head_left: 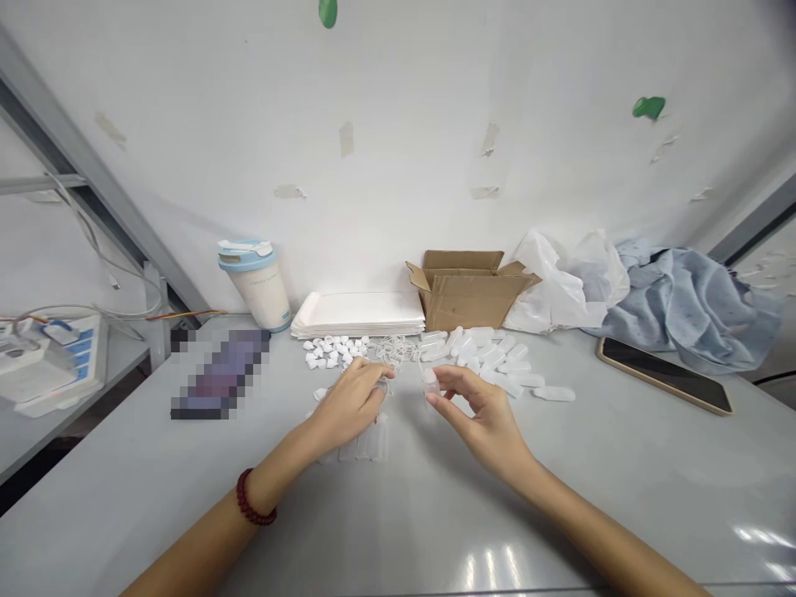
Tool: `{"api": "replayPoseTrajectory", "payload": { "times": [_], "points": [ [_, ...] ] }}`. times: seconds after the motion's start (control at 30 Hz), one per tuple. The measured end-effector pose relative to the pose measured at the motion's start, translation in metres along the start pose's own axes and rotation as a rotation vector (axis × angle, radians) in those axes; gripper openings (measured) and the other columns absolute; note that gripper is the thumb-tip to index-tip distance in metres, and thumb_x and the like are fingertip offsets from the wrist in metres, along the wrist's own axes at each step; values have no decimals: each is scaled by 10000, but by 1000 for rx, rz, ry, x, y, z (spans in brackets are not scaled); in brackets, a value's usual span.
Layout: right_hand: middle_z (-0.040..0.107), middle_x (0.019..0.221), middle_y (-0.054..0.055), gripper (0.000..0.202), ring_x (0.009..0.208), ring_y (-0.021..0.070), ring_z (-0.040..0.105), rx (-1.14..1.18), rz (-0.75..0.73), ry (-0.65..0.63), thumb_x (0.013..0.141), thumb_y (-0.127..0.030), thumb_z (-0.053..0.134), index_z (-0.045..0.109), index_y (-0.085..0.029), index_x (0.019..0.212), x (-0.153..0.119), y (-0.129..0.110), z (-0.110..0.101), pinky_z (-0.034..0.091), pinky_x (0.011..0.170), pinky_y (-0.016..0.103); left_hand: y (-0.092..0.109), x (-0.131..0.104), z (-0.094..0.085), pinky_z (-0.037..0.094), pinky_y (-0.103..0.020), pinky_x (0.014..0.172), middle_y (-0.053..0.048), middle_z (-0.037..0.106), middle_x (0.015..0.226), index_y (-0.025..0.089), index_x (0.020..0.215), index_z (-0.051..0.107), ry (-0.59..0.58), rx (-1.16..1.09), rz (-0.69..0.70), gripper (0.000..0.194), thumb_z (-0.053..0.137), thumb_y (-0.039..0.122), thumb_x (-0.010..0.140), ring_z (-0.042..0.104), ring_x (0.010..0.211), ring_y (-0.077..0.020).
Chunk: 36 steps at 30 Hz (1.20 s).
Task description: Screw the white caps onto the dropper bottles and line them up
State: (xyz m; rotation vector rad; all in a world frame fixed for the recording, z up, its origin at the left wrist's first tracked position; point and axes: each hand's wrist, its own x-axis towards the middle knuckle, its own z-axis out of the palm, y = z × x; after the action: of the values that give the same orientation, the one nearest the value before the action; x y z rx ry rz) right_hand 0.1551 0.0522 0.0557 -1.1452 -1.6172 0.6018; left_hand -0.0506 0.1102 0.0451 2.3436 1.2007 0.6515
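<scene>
My right hand [488, 419] pinches a small translucent plastic tube [430, 385] between thumb and fingertips, with a white top and a thin cord rising beside it. Left of it, my left hand [351, 402] hovers low over the table, fingers bent and thumb apart from the index finger. A thin cord loop lies close to its fingertips; I see no object gripped there. Partly hidden under that hand is a row of clear tubes [371, 441]. Beyond the hands lie white caps [332, 352], a tangle of white cords [398, 348] and a pile of loose translucent tubes [491, 355].
Along the wall stand a cup [258, 286], a stack of white envelope-like sheets [361, 315], an opened cardboard box [469, 298], a white plastic bag [560, 286] and blue cloth [690, 303]. A phone [665, 377] lies right; a blurred-out dark object [224, 373] lies left.
</scene>
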Motion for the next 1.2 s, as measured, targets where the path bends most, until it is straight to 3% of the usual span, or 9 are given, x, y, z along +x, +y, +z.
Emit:
{"api": "replayPoseTrajectory", "payload": {
  "times": [0.17, 0.3, 0.67, 1.0, 1.2],
  "points": [
    [696, 883, 39, 167, 746, 171, 649, -5, -10, 0, 825, -266, 625, 627, -207, 981, -1, 0, 0, 558, 686, 324, 6, 0, -7, 467, -385, 865, -70, 645, 970, 183, 984, 611, 18, 48, 72, 335, 350, 76, 803, 529, 1001, -236],
    [695, 884, 42, 165, 757, 172, 650, -14, -13, -11, 828, -259, 623, 626, -202, 983, -1, 0, 1, 554, 691, 319, 6, -1, -5, 469, -376, 839, -80, 618, 930, 178, 1003, 627, -52, 83, 98, 352, 356, 67, 807, 546, 953, -232],
    [697, 909, 48, 166, 745, 158, 648, -39, -39, -7, 829, -238, 627, 620, -186, 987, -1, -1, 0, 545, 679, 295, 5, 0, -6, 454, -395, 831, -91, 609, 895, 149, 1039, 632, -102, 247, 88, 348, 371, 63, 825, 542, 949, -253],
    [698, 919, 43, 172, 767, 156, 644, -40, -25, -32, 840, -234, 611, 621, -191, 1007, -2, -2, 0, 535, 690, 288, -4, 1, -12, 473, -401, 800, -123, 648, 947, 107, 1076, 631, -4, 365, 45, 390, 358, 18, 811, 535, 965, -266],
    [701, 918, 46, 178, 784, 164, 645, -66, 25, -74, 839, -250, 605, 619, -185, 1003, -2, 1, 2, 531, 694, 293, -5, 1, -8, 466, -393, 869, -124, 656, 1034, 105, 1141, 607, -47, 302, 47, 435, 364, -7, 798, 509, 1061, -262]
  ]
}}
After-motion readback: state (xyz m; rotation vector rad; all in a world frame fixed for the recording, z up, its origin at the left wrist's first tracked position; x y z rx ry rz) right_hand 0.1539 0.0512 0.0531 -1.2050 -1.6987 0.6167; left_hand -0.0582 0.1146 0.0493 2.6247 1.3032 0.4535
